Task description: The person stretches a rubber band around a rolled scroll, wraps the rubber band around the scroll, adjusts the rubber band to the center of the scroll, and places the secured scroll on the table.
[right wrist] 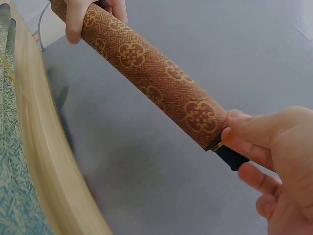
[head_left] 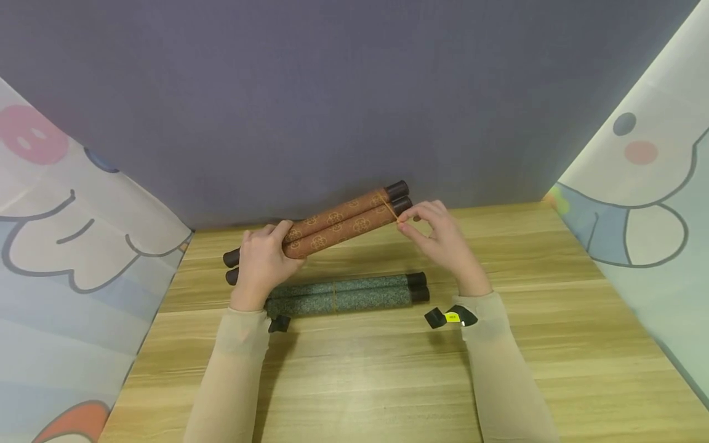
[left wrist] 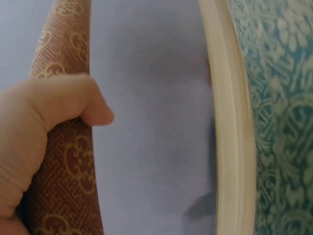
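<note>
A brown scroll (head_left: 332, 226) with gold flower patterns and dark end knobs, rolled into two parallel rolls, is held up at a slant above the table. My left hand (head_left: 261, 261) grips it near its left end, the thumb across the patterned cloth in the left wrist view. At the other end, my right hand (head_left: 440, 237) pinches a thin yellow rubber band (head_left: 389, 208) that runs across both rolls. A green patterned scroll (head_left: 371, 294), also in two rolls with dark knobs, lies below on the table, with a yellow band around its middle.
The wooden table (head_left: 365, 381) meets a grey upright panel (head_left: 343, 111) behind the scrolls. Cartoon-printed sheets (head_left: 50, 203) stand at the left and right sides. Black wrist straps with small cameras (head_left: 436, 318) sit on both sleeves.
</note>
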Available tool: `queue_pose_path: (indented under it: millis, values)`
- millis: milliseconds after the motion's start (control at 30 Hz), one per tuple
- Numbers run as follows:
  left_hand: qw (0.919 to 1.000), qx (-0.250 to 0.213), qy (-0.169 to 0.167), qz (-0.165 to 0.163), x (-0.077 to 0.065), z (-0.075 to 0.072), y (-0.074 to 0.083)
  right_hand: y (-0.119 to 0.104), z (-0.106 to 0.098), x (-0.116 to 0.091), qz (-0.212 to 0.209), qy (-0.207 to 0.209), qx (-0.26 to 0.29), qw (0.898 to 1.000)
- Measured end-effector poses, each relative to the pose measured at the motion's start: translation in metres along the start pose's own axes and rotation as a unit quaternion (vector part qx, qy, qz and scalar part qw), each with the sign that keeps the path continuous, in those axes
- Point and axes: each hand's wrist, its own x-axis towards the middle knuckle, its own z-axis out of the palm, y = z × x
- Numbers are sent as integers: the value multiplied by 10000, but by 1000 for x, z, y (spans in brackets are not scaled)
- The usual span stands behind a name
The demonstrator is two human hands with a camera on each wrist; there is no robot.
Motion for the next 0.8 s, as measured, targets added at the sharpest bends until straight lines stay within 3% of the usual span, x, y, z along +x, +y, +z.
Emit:
queue_pose_path:
  millis: [533,800]
  values:
    - [9998,180,-21,-103,0,0,3,-4,3,1,856,-651,-139,9941]
    - [9998,171,5,-49,0,-1,2,-8,10,1,1065,-452,-173,9931]
